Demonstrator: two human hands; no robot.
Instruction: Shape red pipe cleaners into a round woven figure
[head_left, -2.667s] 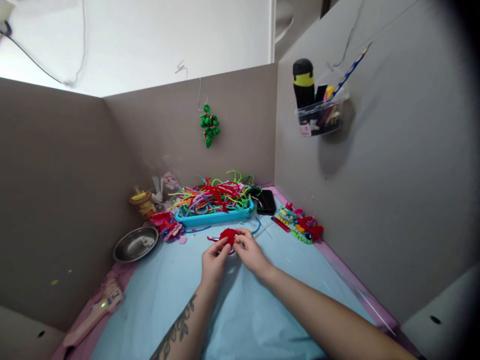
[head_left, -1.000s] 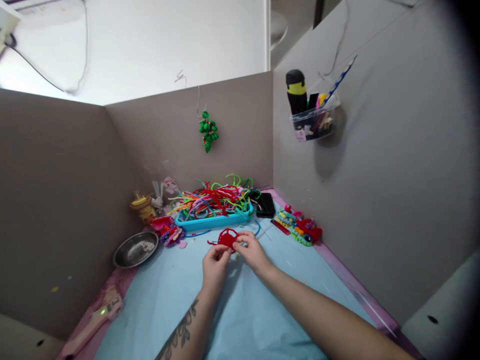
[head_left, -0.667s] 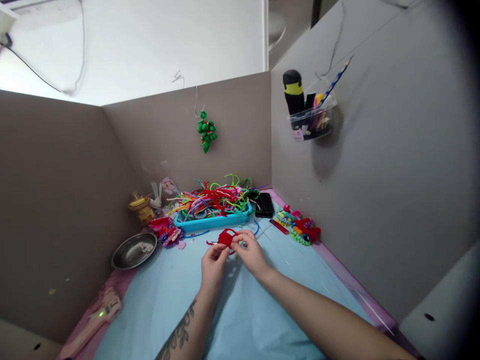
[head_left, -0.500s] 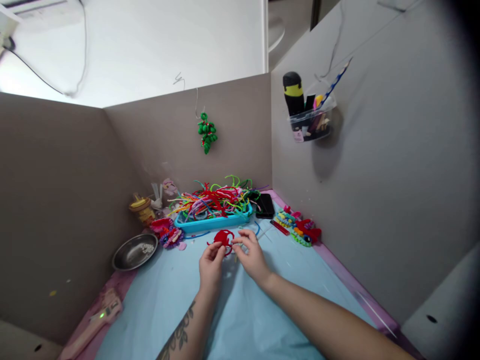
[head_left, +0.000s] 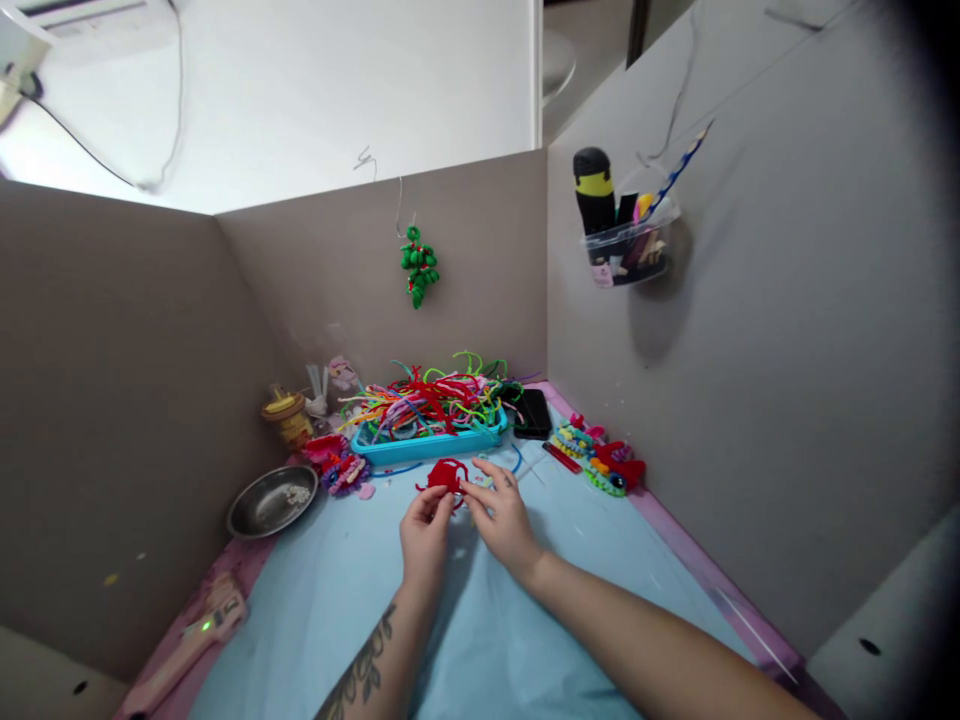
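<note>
A small red piece of bent pipe cleaner [head_left: 445,474], with a solid middle and thin loops on its right side, is held just above the blue table cover [head_left: 360,610]. The thumb and fingers of my left hand [head_left: 424,528] pinch its lower edge. My right hand [head_left: 504,515] is at its right, fingers apart and stretched out, with the fingertips at or close to the red loops. Whether they touch it I cannot tell. A thin red end sticks out to the left of the piece.
Behind my hands stands a blue tray [head_left: 427,448] heaped with colourful pipe cleaners [head_left: 442,395]. At left are a metal bowl [head_left: 274,503] with small white bits and a pink glue gun [head_left: 199,635]. A black phone [head_left: 532,413], red cutter [head_left: 562,458] and finished pipe-cleaner pieces [head_left: 609,466] lie right.
My right hand has loosened from the red piece and its fingers have spread. The left hand has kept its pinch, shifting slightly left, and the red loops have changed shape.
</note>
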